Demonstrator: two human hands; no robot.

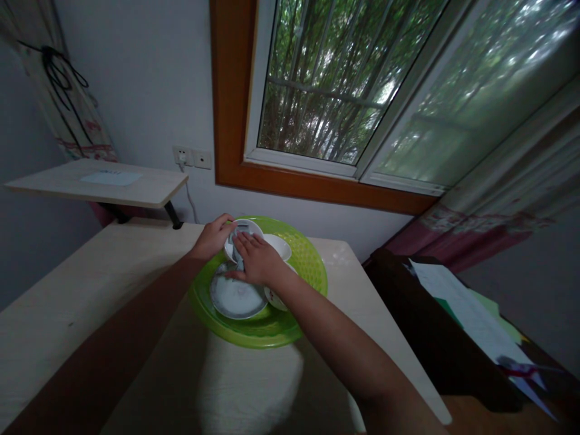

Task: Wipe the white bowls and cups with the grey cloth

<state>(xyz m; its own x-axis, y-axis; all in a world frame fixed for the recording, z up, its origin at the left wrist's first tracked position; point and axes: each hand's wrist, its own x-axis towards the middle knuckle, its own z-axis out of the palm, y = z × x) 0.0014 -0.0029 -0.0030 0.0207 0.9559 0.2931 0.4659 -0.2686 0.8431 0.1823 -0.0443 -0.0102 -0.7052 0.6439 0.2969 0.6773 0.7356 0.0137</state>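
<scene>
A round green plastic basket (312, 260) on the table holds several white dishes. My left hand (214, 237) grips the rim of a small white bowl (257, 228) at the basket's back left. Inside that bowl my right hand (258, 260) presses a bluish-grey cloth (236, 257), its fingers over the fabric and partly hiding it. In front of the bowl lies a white plate (238, 296) with a grey rim. Another white bowl (280, 246) is just to the right. A patterned bowl (274, 299) is partly covered by my right forearm.
The pale wooden table (362, 302) carries a raised shelf (154, 188) with a paper (111, 177) on it at the left. A socket (182, 155) with a plugged cable is on the wall behind. To the right stands dark furniture (408, 308) with papers (457, 302) on top.
</scene>
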